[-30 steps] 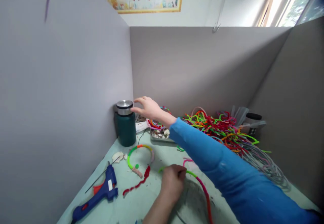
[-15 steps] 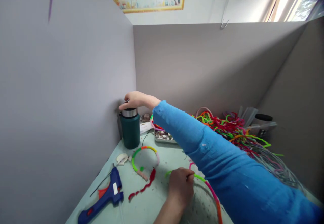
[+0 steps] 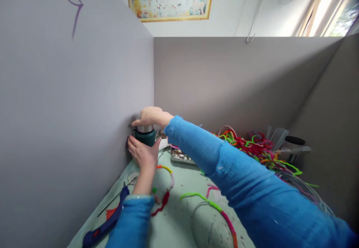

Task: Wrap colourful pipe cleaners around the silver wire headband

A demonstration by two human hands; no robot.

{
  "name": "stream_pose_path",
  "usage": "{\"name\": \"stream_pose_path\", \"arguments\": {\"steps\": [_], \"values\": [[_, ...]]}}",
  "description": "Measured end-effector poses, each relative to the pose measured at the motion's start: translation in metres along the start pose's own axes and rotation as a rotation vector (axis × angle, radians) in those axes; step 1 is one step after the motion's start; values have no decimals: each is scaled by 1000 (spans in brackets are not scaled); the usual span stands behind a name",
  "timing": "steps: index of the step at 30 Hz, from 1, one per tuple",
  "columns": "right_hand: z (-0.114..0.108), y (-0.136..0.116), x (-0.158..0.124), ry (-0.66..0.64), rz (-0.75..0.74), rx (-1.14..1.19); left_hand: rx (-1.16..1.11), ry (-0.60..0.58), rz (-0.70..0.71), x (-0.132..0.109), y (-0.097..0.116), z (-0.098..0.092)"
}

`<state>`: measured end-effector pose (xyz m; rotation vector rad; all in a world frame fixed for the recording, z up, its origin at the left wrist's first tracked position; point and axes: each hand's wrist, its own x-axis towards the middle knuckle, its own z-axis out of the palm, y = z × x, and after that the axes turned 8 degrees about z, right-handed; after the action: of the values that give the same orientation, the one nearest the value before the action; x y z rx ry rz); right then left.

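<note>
A dark green flask [image 3: 146, 137] with a steel lid stands in the far left corner of the pale green table [image 3: 179, 218]. My left hand [image 3: 143, 153] is wrapped round the flask's body from the front. My right hand [image 3: 150, 116] lies over the steel lid, fingers curled round it, with the blue sleeve stretching back to the lower right. A green and pink pipe cleaner [image 3: 213, 207] lies loose on the table in front of me.
A blue glue gun [image 3: 101, 228] lies at the near left. A multicoloured pipe-cleaner ring [image 3: 168, 173] and a red piece [image 3: 160, 204] lie mid-table. A small tray of shells [image 3: 181, 156] sits by the flask. A heap of coloured pipe cleaners [image 3: 260, 150] and a black cup [image 3: 294, 145] fill the right.
My left hand let go of the green and pink pipe cleaner and moved up to grip the flask's body. My right hand settled on the lid.
</note>
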<state>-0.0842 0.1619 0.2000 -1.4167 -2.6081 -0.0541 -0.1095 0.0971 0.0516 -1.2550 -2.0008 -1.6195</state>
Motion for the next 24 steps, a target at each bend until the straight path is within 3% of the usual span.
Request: {"name": "stream_pose_path", "arguments": {"steps": [4,8,10,13,16,19,21,24], "values": [[1,-1,-4,12,-81,-54,2,-19,13,20,-7,22],[-3,8,-2,-5,-227,-83,4,2,-20,20,-9,27],[-8,16,0,-60,-334,-43,8,-1,-32,20,-10,26],[-18,26,4,-251,-482,153,5,-35,-44,21,-10,23],[-22,23,6,-246,-348,222,5,-95,-73,24,-9,19],[-21,12,6,-187,-116,43,7,-133,-100,26,-8,16],[-20,7,6,-214,-130,-28,15,-137,-109,25,-7,16],[-22,7,9,-311,-321,-8,25,-130,-99,24,-6,15]]}}
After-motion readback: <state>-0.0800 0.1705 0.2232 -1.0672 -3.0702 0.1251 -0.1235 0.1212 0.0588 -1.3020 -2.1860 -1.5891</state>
